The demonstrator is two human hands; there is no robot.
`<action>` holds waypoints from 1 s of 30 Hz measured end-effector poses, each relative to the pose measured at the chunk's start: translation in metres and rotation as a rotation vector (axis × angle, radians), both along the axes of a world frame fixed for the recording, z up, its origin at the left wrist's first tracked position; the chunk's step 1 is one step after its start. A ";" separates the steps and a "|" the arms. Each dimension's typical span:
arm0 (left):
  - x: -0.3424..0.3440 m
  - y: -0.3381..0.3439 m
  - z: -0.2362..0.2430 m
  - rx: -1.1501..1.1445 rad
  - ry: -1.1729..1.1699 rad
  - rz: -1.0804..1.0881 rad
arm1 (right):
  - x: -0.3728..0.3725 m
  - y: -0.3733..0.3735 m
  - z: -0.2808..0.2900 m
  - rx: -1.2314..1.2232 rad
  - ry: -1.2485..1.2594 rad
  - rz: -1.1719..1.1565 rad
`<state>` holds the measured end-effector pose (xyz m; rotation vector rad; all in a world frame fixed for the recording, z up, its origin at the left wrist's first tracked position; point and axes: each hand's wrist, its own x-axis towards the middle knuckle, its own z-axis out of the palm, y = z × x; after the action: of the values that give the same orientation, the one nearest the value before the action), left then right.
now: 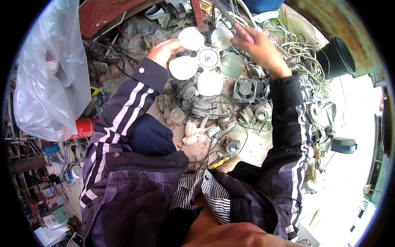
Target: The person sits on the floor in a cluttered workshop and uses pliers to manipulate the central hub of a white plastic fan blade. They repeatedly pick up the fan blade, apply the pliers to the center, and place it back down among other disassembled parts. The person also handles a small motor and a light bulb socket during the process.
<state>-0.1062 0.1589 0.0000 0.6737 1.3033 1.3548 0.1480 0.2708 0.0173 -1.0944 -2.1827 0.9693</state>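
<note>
A white five-bladed fan impeller [208,58] with a round metal hub faces up above a heap of small motors. My left hand [163,51] is closed at its left side, fingers on the edge of the upper-left blade. At the upper right my right hand [260,48] is closed, close to the upper-right blade. A long grey bar-like tool [223,13] runs up and away from its fingertips; its kind is unclear. Below the impeller lie a small motor [177,116], a square cooling fan [245,89] and a small white fan blade [195,132].
Tangled pale cables [302,57] and a black bucket [336,57] are on the right. A clear plastic bag [51,78] hangs at the left above a red cylinder [84,128]. Yellow-handled pliers [218,163] lie near my body. A dark box-shaped thing [344,145] sits far right.
</note>
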 end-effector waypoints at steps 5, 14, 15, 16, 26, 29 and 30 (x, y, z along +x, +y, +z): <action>0.026 0.001 0.016 -0.123 -0.186 0.095 | 0.032 -0.011 -0.022 -0.109 0.147 0.057; 0.019 -0.003 -0.033 -0.257 -0.325 0.162 | 0.023 -0.017 -0.035 -0.453 0.550 -0.055; 0.019 -0.004 -0.031 -0.283 -0.336 0.168 | 0.024 -0.011 -0.041 -0.493 0.503 -0.022; 0.013 -0.002 -0.034 -0.282 -0.335 0.153 | 0.026 -0.005 -0.044 -0.528 0.456 0.010; -0.030 0.007 -0.046 -0.173 -0.295 0.062 | 0.009 -0.024 -0.049 -0.722 0.642 0.025; -0.009 0.009 -0.030 -0.270 -0.321 0.109 | 0.008 -0.030 -0.041 -0.762 0.721 -0.012; -0.012 0.011 -0.034 -0.272 -0.320 0.048 | 0.008 -0.029 -0.041 -0.761 0.740 -0.031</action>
<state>-0.1184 0.1702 -0.0342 0.2291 1.2178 1.2349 0.1565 0.2423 -0.0234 -0.8380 -1.2046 1.8997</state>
